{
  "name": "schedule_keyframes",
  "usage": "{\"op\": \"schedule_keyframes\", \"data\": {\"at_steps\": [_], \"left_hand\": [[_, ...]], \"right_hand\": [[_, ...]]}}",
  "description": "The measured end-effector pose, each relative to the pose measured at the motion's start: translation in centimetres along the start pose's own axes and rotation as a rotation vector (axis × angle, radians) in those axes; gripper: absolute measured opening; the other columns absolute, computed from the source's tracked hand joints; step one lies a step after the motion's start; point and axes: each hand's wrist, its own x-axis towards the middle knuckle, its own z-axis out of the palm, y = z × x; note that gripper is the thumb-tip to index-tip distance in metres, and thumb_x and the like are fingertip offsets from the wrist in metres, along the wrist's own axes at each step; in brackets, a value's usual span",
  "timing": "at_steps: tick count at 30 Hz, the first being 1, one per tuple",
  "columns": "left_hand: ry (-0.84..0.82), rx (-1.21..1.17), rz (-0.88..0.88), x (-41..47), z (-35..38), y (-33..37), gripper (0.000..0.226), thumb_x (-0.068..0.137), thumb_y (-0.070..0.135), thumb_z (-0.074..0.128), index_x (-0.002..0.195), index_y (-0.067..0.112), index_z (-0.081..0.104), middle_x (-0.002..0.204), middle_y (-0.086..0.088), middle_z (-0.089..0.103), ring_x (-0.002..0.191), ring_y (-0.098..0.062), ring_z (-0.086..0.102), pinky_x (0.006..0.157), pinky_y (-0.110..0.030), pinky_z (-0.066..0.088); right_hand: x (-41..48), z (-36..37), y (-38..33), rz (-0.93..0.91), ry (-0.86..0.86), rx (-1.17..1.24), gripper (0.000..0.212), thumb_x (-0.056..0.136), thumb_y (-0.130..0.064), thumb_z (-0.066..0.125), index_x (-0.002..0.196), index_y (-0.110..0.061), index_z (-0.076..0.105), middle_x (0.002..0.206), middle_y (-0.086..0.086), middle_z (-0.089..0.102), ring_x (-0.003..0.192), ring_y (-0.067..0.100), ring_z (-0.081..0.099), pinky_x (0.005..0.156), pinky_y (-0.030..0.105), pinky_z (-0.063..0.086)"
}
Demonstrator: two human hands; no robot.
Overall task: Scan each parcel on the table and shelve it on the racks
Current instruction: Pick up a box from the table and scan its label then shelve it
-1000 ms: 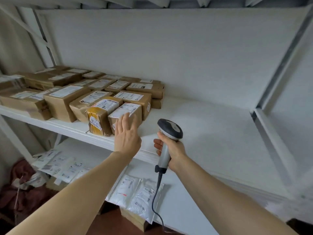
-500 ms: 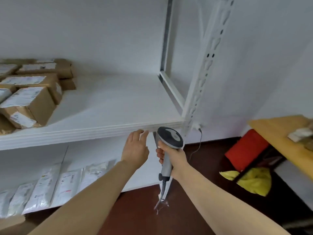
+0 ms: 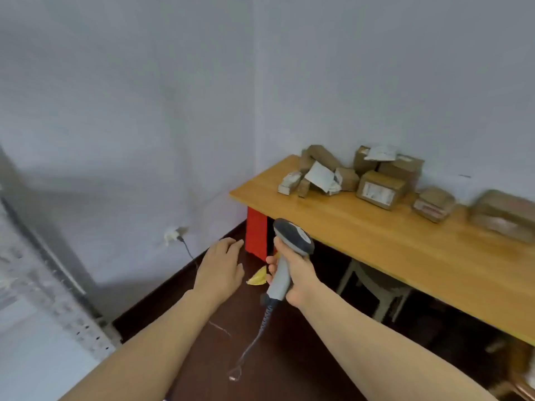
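In a white corner (image 3: pixel 254 140), wooden table (image 3: pixel 405 250) bearing parcels (image 3: pixel 379 189), left hand (image 3: pixel 221 270) relaxed, empty, right hand (image 3: pixel 298 273) gripping scanner (image 3: pixel 292 237)

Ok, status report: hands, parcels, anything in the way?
Left hand open, empty. Right hand grips scanner. Parcels heaped on table, untouched. No obstacle seen toward table.

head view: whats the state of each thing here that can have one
left hand: open, holding nothing
right hand: grips the scanner's handle
scanner: upright, in the air, short of the table
scanner cable: hangs loose toward the floor
parcels: in a loose pile at the back of the table, none held
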Motion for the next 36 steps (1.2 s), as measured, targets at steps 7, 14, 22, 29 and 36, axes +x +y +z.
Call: {"op": "schedule_keyframes", "data": {"at_steps": [7, 14, 22, 29, 36], "left_hand": [[-0.129, -0.052, 0.157, 10.1, 6.3, 11.9, 0.056, 0.093, 0.019, 0.054, 0.146, 0.01, 0.038, 0.145, -0.009, 0.04, 0.134, -0.027, 0.035, 0.11, -0.032, 0.029], [-0.239, -0.077, 0.239, 19.7, 11.7, 17.2, 0.055, 0.096, 0.023, 0.051, 0.147, 0.013, 0.034, 0.146, -0.006, 0.036, 0.133, -0.023, 0.034, 0.108, -0.031, 0.031], [-0.355, -0.187, 0.239, 33.5, 17.3, 19.8, 0.055, 0.096, 0.026, 0.051, 0.147, 0.014, 0.033, 0.146, -0.006, 0.035, 0.134, -0.022, 0.034, 0.107, -0.031, 0.034], [-0.43, -0.182, 0.235, 44.4, 20.9, 22.2, 0.058, 0.097, 0.026, 0.052, 0.149, 0.015, 0.029, 0.148, -0.007, 0.033, 0.137, -0.022, 0.032, 0.108, -0.031, 0.032], [-0.518, -0.269, 0.099, 51.2, 25.1, 27.1, 0.059, 0.097, 0.027, 0.053, 0.149, 0.013, 0.029, 0.149, -0.011, 0.032, 0.131, -0.028, 0.042, 0.106, -0.038, 0.037]], "right_hand": [[3.7, -12.7, -9.5, -0.058, 0.252, 0.234, 0.025, 0.082, -0.031, 0.076, 0.089, -0.01, 0.064, 0.065, 0.006, 0.062, 0.052, 0.016, 0.052, 0.058, 0.031, 0.046], [9.2, -19.0, -14.7, -0.098, 0.414, 0.38, 0.025, 0.081, -0.032, 0.076, 0.084, -0.012, 0.063, 0.067, 0.007, 0.062, 0.055, 0.016, 0.051, 0.056, 0.03, 0.046], [19.2, -22.2, -23.0, -0.147, 0.502, 0.353, 0.013, 0.083, -0.01, 0.073, 0.089, -0.007, 0.062, 0.065, 0.007, 0.062, 0.053, 0.016, 0.055, 0.055, 0.029, 0.046], [26.4, -24.9, -29.5, -0.204, 0.57, 0.253, 0.013, 0.082, 0.005, 0.066, 0.087, -0.006, 0.061, 0.077, 0.014, 0.07, 0.058, 0.021, 0.068, 0.051, 0.028, 0.052], [32.9, -30.7, -34.0, -0.206, 0.652, 0.233, 0.015, 0.082, 0.006, 0.066, 0.087, -0.007, 0.059, 0.079, 0.013, 0.07, 0.066, 0.02, 0.069, 0.051, 0.025, 0.052]]}}
